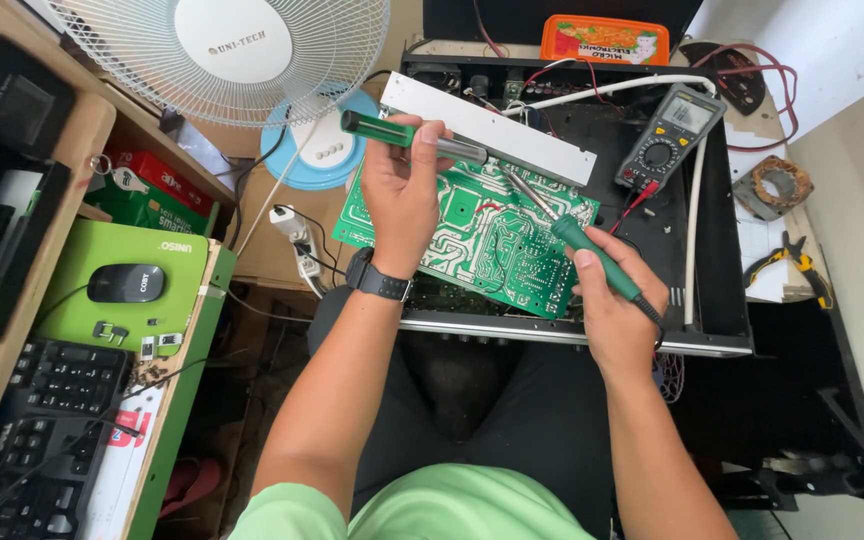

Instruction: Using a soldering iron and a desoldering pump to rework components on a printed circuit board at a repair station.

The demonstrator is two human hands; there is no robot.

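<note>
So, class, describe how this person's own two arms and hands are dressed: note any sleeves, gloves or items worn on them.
Both hands are bare, with no gloves. The left hand has a black watch with a dark strap around its wrist. The right hand shows nothing worn on the wrist. Both forearms are uncovered; a light green short-sleeved shirt shows at the bottom edge of the picture.

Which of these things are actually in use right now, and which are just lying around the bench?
In use:
left hand holding the desoldering pump
right hand holding the soldering iron
green circuit board
black chassis

Lying about:
multimeter
fan
pliers
mouse
keyboard
orange box
</note>
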